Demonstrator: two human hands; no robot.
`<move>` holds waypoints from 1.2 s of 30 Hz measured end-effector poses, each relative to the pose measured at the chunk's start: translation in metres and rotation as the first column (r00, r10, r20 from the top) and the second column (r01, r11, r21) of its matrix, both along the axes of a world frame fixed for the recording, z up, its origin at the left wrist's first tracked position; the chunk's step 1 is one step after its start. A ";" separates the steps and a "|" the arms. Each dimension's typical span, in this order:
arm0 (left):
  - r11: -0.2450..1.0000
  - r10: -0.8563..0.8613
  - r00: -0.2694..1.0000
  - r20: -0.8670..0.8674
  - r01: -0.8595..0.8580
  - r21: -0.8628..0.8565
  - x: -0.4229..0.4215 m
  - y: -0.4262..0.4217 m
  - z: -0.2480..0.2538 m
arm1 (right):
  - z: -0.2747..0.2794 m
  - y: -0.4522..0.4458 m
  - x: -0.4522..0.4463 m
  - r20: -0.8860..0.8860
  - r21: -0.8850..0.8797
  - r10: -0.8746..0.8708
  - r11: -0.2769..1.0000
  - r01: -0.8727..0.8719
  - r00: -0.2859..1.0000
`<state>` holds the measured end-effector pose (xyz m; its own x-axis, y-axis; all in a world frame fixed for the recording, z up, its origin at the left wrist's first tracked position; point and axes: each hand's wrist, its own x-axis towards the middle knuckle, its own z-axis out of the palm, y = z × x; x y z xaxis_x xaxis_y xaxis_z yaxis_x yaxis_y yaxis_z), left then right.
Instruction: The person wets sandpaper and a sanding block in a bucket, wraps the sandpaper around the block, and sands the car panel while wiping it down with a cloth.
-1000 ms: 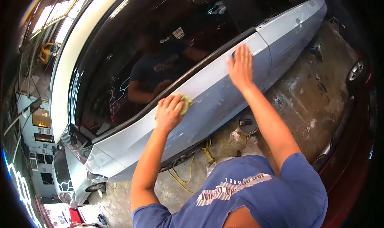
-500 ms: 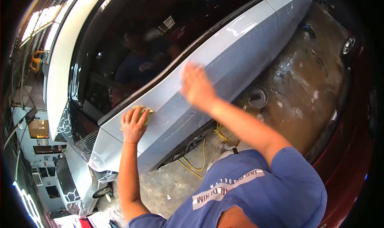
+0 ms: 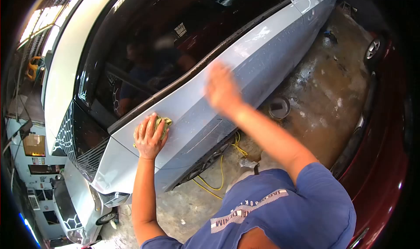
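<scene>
My left hand (image 3: 150,137) presses a crumpled yellow-green cloth (image 3: 162,123) onto the silver car's door panel (image 3: 183,133), just below the window trim. Its fingers are bent over the cloth. Farther along the same panel is my right hand (image 3: 222,88), smeared by motion, near the window's lower edge. Its fingers are too blurred to make out, and so is anything under them. Water drops or specks and pale streaks mark the silver bodywork between and beyond my hands.
A round container (image 3: 279,107) stands on the wet, stained floor. A yellow hose or cord (image 3: 222,172) lies near the car's wheel. Behind me on the right is a dark red car (image 3: 385,161). Another silver car (image 3: 81,196) stands at the lower left.
My right hand has shifted slightly right along the panel, blurred in both frames. The left hand stays on the cloth, with a bit more of the cloth showing. The view has tilted a little.
</scene>
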<state>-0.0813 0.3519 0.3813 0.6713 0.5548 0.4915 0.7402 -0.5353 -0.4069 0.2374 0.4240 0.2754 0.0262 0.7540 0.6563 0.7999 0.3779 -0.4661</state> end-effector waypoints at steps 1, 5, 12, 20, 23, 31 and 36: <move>1.000 0.010 1.000 0.008 -0.010 0.007 0.001 -0.001 0.000 | 0.004 0.028 0.049 -0.025 0.001 -0.189 0.982 0.190 0.982; 1.000 0.009 1.000 0.012 -0.009 0.018 -0.001 -0.002 -0.002 | 0.007 0.053 0.063 0.184 -0.059 -0.523 0.840 0.540 0.833; 1.000 -0.016 1.000 -0.009 0.016 -0.011 -0.003 0.002 0.000 | -0.007 -0.087 -0.120 0.225 0.010 0.261 0.963 -0.270 0.939; 0.992 -0.087 0.996 0.014 0.088 -0.094 0.041 0.006 -0.015 | -0.023 0.082 0.114 -0.479 -0.215 -0.543 0.834 0.508 0.689; 0.984 -0.142 0.988 0.065 0.148 -0.103 0.094 0.035 -0.022 | -0.035 0.034 0.009 -0.285 -0.038 -0.489 0.865 0.500 0.824; 0.928 -0.286 0.952 0.111 0.304 -0.214 0.225 0.103 -0.021 | -0.070 0.053 0.103 -0.440 -0.085 -0.452 0.881 0.465 0.776; 0.871 -0.379 0.909 0.174 0.414 -0.266 0.300 0.143 -0.026 | -0.066 0.082 0.102 -0.477 -0.150 -0.611 0.765 0.627 0.631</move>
